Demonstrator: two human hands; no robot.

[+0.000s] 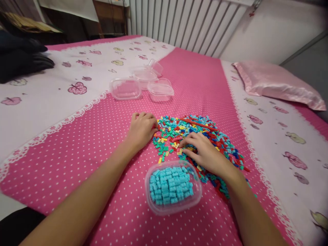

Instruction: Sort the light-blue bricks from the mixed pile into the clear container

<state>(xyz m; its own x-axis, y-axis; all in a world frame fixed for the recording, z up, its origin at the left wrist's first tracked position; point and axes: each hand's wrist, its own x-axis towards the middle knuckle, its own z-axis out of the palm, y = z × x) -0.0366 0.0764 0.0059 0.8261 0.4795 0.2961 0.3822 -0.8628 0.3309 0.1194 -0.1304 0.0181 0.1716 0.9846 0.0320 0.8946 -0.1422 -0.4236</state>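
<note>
- Bricks: heaped beyond the tub.
- Left hand: beyond the tub's left end, fingers curled; cannot tell if clamped.
- Right hand: beyond its right end, fingers apart.

A home bedroom, shown by a bed under a pink dotted sheet, a shiny pink pillow and a white radiator.
</note>
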